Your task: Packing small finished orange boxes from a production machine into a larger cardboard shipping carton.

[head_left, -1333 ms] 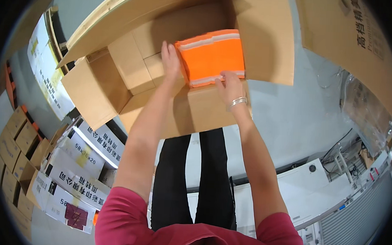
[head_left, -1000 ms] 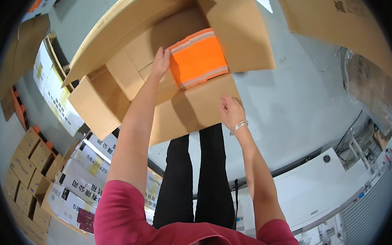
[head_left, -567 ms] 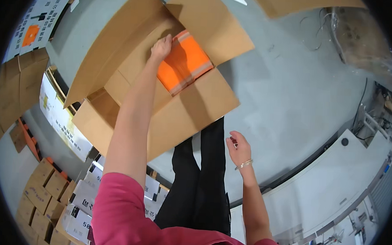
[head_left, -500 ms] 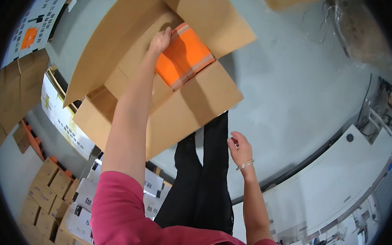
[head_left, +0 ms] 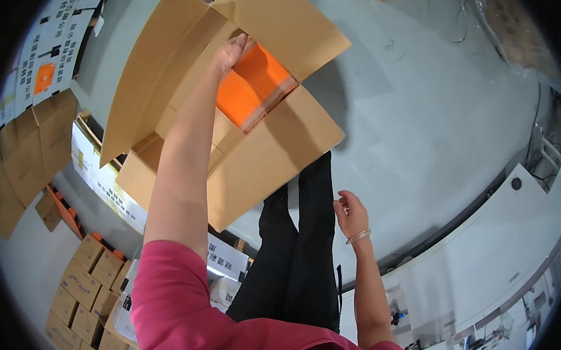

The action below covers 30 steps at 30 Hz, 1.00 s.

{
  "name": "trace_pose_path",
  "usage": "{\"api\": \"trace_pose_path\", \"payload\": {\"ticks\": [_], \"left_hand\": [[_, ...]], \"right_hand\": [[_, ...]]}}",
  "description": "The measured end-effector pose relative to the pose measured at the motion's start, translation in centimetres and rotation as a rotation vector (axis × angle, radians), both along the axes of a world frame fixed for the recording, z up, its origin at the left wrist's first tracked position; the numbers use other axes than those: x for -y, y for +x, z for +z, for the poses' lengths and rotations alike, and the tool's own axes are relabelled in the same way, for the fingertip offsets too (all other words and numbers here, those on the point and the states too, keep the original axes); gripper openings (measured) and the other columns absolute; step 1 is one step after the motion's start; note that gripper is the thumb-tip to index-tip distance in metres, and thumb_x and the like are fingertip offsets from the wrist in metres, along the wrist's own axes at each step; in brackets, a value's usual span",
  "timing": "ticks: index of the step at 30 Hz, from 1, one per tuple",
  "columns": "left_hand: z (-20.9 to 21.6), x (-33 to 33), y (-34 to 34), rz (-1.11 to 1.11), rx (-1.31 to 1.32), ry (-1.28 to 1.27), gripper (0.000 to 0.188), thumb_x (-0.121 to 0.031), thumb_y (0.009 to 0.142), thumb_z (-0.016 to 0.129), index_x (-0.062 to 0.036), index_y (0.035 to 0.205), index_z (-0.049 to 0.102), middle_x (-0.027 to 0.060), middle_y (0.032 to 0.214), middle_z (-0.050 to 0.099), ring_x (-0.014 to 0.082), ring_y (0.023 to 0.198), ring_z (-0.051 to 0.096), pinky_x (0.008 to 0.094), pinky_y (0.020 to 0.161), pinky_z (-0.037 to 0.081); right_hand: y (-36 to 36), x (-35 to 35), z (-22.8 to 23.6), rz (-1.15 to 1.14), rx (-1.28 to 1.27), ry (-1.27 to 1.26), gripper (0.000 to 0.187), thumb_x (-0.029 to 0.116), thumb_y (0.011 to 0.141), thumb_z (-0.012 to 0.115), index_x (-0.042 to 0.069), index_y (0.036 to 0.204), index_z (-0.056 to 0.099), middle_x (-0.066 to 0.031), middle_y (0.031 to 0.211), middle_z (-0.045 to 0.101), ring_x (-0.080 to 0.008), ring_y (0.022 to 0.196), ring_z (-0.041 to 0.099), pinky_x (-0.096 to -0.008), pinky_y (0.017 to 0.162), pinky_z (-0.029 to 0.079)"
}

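A large open cardboard carton (head_left: 276, 137) stands in front of me with its flaps spread outward. Inside, against its right part, lies an orange rectangular pack (head_left: 257, 86) with clear tape bands along its ends. My left hand (head_left: 230, 54) reaches into the carton, its fingers closed at the pack's far left edge; the fingertips are partly hidden. Low on the right, beside my black trouser leg, my right hand (head_left: 352, 215) hangs in the air with loosely bent fingers apart and nothing in them. A bracelet circles that wrist.
Small brown cartons (head_left: 87, 292) are stacked at the lower left. White printed boxes (head_left: 227, 257) stand near my legs. Tall printed panels (head_left: 54, 46) and folded cardboard (head_left: 35, 139) line the left. A long white cabinet (head_left: 478, 246) runs along the right; clear plastic wrap (head_left: 518, 35) lies far right.
The view has shifted slightly, so the surroundings sit differently. My left hand stays at the pack's far left edge, now covering more of its corner. The right hand remains empty beside my leg.
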<state>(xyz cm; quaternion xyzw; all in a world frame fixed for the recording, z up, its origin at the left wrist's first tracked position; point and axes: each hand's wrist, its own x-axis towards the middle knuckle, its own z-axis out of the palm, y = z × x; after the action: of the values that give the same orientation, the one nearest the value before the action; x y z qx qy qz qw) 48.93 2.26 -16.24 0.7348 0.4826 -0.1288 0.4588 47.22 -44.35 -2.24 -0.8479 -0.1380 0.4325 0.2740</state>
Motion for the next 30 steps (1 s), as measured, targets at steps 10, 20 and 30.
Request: {"api": "trace_pose_path", "payload": {"ticks": [10,20,30], "left_hand": [[-1.9,0.1,-1.6,-0.08,0.141,0.066,0.062,-0.052,0.088,0.036,-0.0067,0.13,0.04,0.0162,0.127,0.048,0.0296,0.122,0.041,0.0347,0.099,0.032],[12.4,18.8,-19.6,-0.246,-0.004,0.437,0.038,-0.031,0.091,0.036,-0.0003,0.099,0.057,0.0246,0.093,0.058,0.0393,0.088,0.054,0.0484,0.079,0.042],[21.4,25.5,-31.8,-0.611,-0.231,-0.159,0.043,-0.035,0.08,0.045,0.001,0.095,0.064,0.0211,0.094,0.063,0.0356,0.088,0.059,0.0443,0.078,0.045]], "right_hand": [[-1.2,0.1,0.2,0.017,-0.015,-0.02,0.027,0.017,0.079,0.061,0.006,0.104,0.055,-0.0125,0.088,0.06,-0.0265,0.075,0.06,-0.0344,0.068,0.048],[-3.4,1.7,9.9,0.071,0.243,0.003,0.03,0.022,0.078,0.06,0.005,0.102,0.056,-0.0143,0.084,0.06,-0.0307,0.076,0.058,-0.039,0.069,0.047],[-9.9,2.3,22.5,-0.393,0.057,0.479,0.025,0.007,0.075,0.062,0.004,0.099,0.058,-0.0028,0.074,0.061,-0.0099,0.068,0.057,-0.0247,0.065,0.048]]}}
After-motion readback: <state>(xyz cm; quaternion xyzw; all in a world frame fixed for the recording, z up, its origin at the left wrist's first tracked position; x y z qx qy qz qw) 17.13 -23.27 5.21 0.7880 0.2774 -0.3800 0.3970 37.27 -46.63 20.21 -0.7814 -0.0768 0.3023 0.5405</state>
